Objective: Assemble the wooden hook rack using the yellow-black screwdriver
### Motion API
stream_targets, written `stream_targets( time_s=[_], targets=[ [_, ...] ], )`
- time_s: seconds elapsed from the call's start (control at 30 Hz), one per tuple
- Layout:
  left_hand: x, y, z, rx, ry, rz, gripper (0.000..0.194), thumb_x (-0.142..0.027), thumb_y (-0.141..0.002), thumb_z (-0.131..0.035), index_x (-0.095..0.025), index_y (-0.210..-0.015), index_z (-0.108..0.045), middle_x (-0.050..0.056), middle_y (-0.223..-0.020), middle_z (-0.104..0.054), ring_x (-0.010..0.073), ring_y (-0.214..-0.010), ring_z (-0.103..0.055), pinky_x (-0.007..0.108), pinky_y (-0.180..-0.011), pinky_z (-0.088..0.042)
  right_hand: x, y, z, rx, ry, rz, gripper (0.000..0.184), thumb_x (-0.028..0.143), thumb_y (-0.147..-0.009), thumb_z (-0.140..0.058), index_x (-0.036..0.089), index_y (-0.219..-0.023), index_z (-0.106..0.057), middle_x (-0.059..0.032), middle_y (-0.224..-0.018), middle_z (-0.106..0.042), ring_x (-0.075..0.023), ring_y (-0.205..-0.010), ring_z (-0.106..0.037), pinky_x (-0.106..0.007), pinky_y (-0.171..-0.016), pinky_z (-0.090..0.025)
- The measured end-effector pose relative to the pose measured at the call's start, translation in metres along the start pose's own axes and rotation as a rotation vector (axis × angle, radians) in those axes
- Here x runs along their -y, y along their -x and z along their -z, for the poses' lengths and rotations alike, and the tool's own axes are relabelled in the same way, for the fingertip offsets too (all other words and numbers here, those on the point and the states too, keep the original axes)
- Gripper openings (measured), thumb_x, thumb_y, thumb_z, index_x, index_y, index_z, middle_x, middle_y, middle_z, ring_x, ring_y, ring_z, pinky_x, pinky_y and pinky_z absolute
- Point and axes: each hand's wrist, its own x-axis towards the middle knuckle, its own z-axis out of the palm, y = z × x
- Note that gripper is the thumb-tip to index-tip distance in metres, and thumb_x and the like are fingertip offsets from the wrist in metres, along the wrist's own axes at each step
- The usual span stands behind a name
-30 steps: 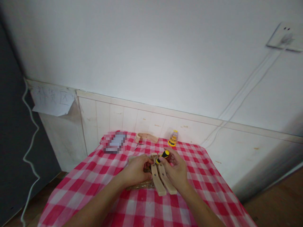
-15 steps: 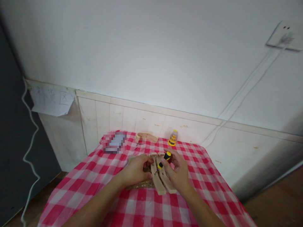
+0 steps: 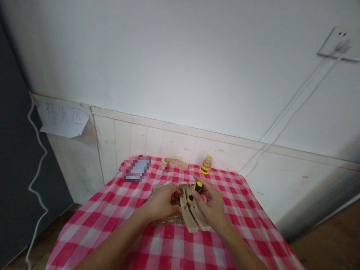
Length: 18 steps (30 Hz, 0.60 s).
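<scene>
Yellow-capped clear container (image 3: 206, 165) upright on counter (image 3: 165, 243), beyond right hand (image 3: 210, 200); contents look yellow and black, too small to identify. Right hand pinches black-yellow screwdriver (image 3: 195, 191), tip down at curved wooden pieces (image 3: 189, 217), between both hands. Left hand (image 3: 164, 202) grips their near-left side, fingertips partly hidden. Brown item (image 3: 168, 220) under left hand mostly covered. Flat item (image 3: 137, 169) beyond left hand pixelated.

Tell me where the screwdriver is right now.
Low and just right of centre in the head view, the screwdriver is in the right hand, its tip at the left of two curved wooden pieces.
</scene>
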Motion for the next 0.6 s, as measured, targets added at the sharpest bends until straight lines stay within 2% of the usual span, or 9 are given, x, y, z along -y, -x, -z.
stream_targets(
  time_s=[0.2, 0.4, 0.6],
  targets=[
    [0.0006, 0.0002, -0.0001, -0.001, 0.023, 0.001, 0.041, -0.031, -0.065, -0.08, -0.024, -0.105, -0.075, 0.001, -0.096, -0.075, 0.0234, -0.084, -0.067, 0.03, -0.071, -0.044, 0.0067, -0.0018, 0.0047, 0.044, 0.017, 0.046, 0.043, 0.025, -0.094, -0.064, 0.024, -0.137, -0.064, -0.0046, -0.091, -0.077, -0.0178, -0.072, -0.071, -0.029, -0.069, -0.059],
    [0.002, -0.0007, -0.0007, 0.0, 0.039, 0.0, 0.042, -0.03, -0.065, -0.081, -0.025, -0.106, -0.075, 0.001, -0.097, -0.075, 0.0236, -0.085, -0.067, 0.03, -0.07, -0.045, 0.0108, -0.0049, 0.0095, 0.044, 0.096, 0.108, 0.044, 0.021, -0.091, -0.063, 0.023, -0.135, -0.066, -0.0038, -0.09, -0.078, -0.0176, -0.071, -0.072, -0.028, -0.068, -0.061],
    [0.0009, -0.0002, -0.0003, 0.015, 0.028, 0.005, 0.041, -0.032, -0.066, -0.08, -0.025, -0.106, -0.075, 0.001, -0.097, -0.075, 0.0232, -0.085, -0.067, 0.03, -0.072, -0.045, 0.0082, -0.0045, 0.0089, 0.035, 0.102, 0.099, 0.046, 0.016, -0.087, -0.062, 0.022, -0.133, -0.067, -0.0046, -0.096, -0.08, -0.0186, -0.079, -0.076, -0.029, -0.074, -0.062]
  ],
)
